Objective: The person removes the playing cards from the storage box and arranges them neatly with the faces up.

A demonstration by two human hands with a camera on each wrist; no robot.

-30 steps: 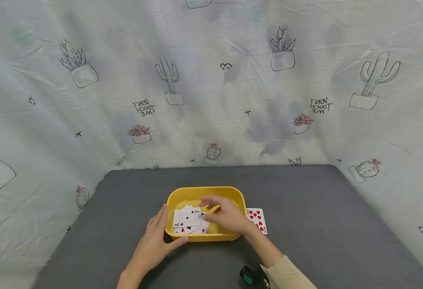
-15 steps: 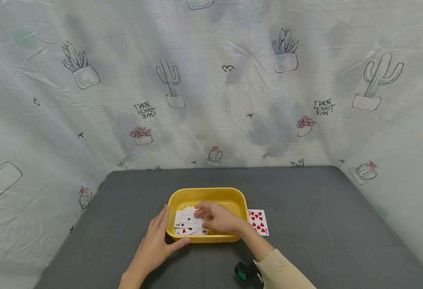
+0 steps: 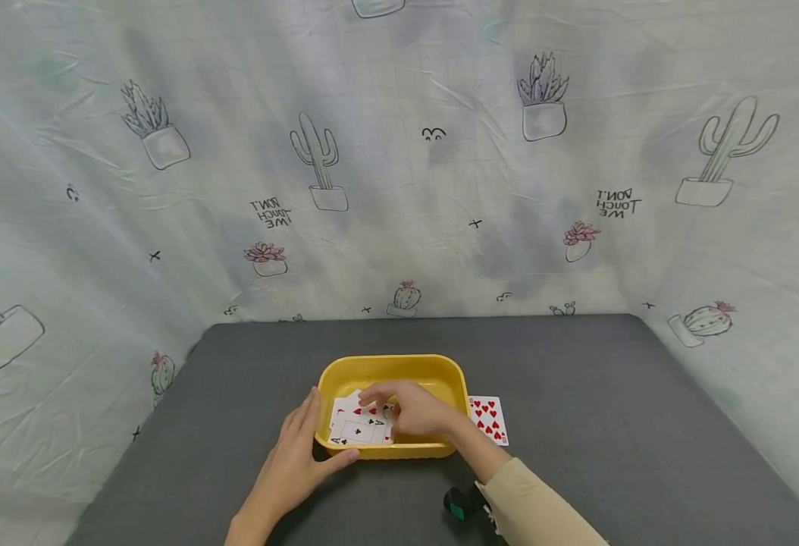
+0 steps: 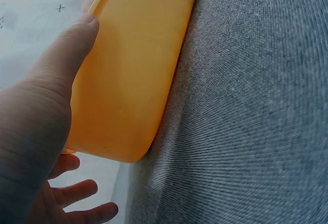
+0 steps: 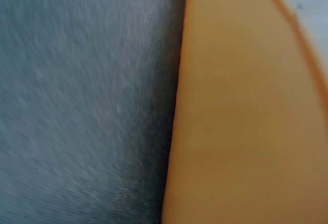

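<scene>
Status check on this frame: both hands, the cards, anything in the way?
Left hand open, braced on yellow tub near-left corner. Right hand inside tub, on loose cards; grip unclear. Nine of hearts flat on table, right of tub. Nothing obstructing.

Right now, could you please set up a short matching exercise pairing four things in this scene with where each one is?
Things:
1. yellow tub
2. loose heart card
3. left hand
4. right hand

Places:
a. flat on the grey table, right of the tub
b. pressed against the tub's outer left corner
c. middle of the table
d. inside the tub, on the cards

Pairs: 1-c, 2-a, 3-b, 4-d
</scene>
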